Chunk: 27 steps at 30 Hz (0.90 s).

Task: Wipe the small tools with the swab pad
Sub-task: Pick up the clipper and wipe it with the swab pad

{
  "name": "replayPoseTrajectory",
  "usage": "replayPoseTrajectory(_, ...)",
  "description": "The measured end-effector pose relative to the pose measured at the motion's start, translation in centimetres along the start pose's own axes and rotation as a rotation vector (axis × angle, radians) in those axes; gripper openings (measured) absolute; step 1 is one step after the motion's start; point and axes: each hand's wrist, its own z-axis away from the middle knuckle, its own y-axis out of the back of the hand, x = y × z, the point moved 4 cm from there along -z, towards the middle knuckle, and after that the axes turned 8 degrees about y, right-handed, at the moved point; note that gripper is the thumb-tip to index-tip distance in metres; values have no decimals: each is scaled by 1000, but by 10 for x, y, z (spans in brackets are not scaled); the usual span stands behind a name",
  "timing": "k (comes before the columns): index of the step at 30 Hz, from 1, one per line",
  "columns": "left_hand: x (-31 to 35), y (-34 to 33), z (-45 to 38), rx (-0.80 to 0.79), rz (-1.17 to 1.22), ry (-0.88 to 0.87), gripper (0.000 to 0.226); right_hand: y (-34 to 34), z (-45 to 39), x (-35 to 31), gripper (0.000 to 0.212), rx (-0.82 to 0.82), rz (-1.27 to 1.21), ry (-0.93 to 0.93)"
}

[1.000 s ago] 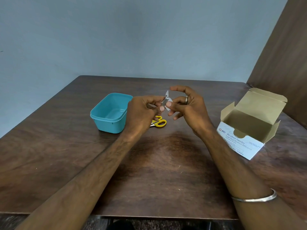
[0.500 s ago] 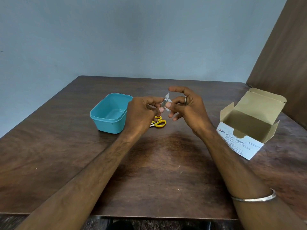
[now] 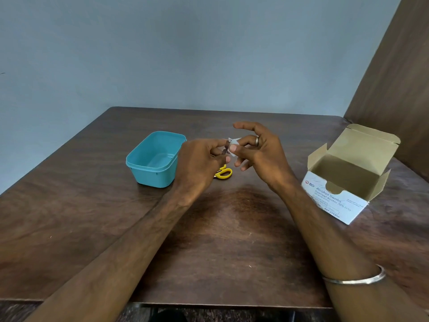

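Left hand [image 3: 199, 159] curled in pinch; right hand [image 3: 257, 149] pinching, index raised.

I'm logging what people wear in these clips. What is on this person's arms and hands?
Both forearms are bare, with no sleeves in view. The right hand has a silver-coloured ring on one finger, and a thin silver-coloured bangle circles the right wrist. The left hand wears nothing visible.

teal tub [image 3: 155, 159], yellow scissor handles [image 3: 224, 173], dark wood-grain table [image 3: 232, 240].

box [image 3: 334, 202] "BD Alcohol Swabs", "Isopropyl Alcohol 70%"
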Motion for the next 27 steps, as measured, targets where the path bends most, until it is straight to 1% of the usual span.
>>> replayPoseTrajectory(6, -8, -4, -2, -19, 111, 130, 31, -2, 1, -2, 52, 17, 28, 30)
replayPoseTrajectory(12, -12, -1, -3, 17, 219, 229, 27, 1, 1, -3, 46, 56, 87, 52)
replayPoseTrajectory(15, -14, 0, -3, -3, 383, 349, 21, 2, 1, -3, 40, 85, 49, 31)
replayPoseTrajectory(18, -15, -1, -2, -56, 579, 459, 16, 3, 1, 0, 41, 104, -35, -30)
replayPoseTrajectory(20, -16, -2, -1, -89, 659, 514, 16, 2, 1, 1, 41, 93, -65, -54)
replayPoseTrajectory(22, -16, -3, -1, -117, 691, 542, 15, 1, 2, 1, 41, 86, -79, -63)
replayPoseTrajectory(27, -15, -4, 0, -153, 723, 541, 14, 1, 2, 0, 42, 91, -109, -73)
